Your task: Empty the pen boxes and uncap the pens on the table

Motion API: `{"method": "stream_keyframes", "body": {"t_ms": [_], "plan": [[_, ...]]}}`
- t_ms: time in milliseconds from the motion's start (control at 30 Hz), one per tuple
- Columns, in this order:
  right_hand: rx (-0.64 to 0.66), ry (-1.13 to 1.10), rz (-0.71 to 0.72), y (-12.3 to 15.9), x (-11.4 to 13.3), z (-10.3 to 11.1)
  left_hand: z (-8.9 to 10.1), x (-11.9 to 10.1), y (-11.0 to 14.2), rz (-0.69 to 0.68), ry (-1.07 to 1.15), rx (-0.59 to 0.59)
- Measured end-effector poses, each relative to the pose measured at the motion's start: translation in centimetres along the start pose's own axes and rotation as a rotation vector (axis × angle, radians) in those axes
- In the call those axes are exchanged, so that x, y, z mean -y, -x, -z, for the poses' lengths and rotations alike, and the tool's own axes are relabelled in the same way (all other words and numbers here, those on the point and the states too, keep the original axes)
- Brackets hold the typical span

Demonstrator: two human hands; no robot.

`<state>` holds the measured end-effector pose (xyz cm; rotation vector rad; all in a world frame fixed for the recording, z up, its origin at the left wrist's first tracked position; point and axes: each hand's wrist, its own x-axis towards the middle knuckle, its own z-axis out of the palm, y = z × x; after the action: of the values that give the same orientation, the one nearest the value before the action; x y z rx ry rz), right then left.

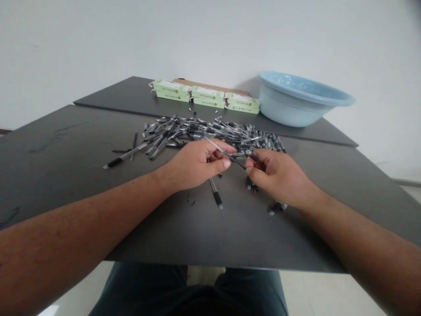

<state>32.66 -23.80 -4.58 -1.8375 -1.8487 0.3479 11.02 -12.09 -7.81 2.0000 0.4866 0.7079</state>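
A thin pen refill (219, 149), clear at one end and dark at the other, slants between my two hands above the table. My right hand (278, 175) pinches its dark end between thumb and fingers. A short dark pen part (251, 156) also shows at those fingers. My left hand (197, 164) is beside the refill, thumb and index finger apart, with the refill crossing in front of the index finger. Its other fingers are curled and partly hidden. Below the left hand lies a clear pen with a black grip (215, 193). Beyond both hands spreads a heap of such pens (204, 129).
Green-and-white boxes (207, 96) stand stacked in a row at the back. To their right is a light blue basin (289, 105). One pen (126, 156) lies apart at the left, and small dark pieces (191, 202) rest on the dark table (148, 232).
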Motion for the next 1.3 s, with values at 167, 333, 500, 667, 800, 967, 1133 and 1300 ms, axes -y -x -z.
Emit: {"method": "stream_keyframes", "body": {"t_ms": [167, 333, 500, 667, 800, 967, 1133, 1300], "plan": [[0.022, -0.022, -0.001, 0.3, 0.5, -0.2, -0.8, -0.6, 0.2, 0.053, 0.19, 0.045], [-0.001, -0.016, 0.081, 0.7, 0.9, -0.1, -0.6, -1.3, 0.8, -0.079, 0.118, -0.031], [-0.129, 0.023, 0.277, 0.3, -1.1, 0.5, 1.1, -1.5, 0.7, -0.141, -0.178, -0.108], [-0.221, 0.193, 0.235, -1.1, -3.7, 1.3, 2.3, -0.4, 0.1, -0.116, -0.487, -0.151], [-0.319, 0.241, 0.181, -1.9, -5.0, 1.8, 2.7, 0.7, -0.3, -0.188, -0.657, -0.138], [-0.364, 0.184, 0.16, -1.9, -5.7, 2.1, 3.2, 1.2, -0.5, -0.183, -0.74, -0.138], [-0.342, 0.234, 0.22, -1.9, -5.7, 2.3, 3.4, 1.2, -0.6, -0.187, -0.778, -0.156], [-0.318, 0.278, 0.285, -1.6, -5.4, 2.2, 3.3, 1.2, -0.5, -0.212, -0.796, -0.13]]}}
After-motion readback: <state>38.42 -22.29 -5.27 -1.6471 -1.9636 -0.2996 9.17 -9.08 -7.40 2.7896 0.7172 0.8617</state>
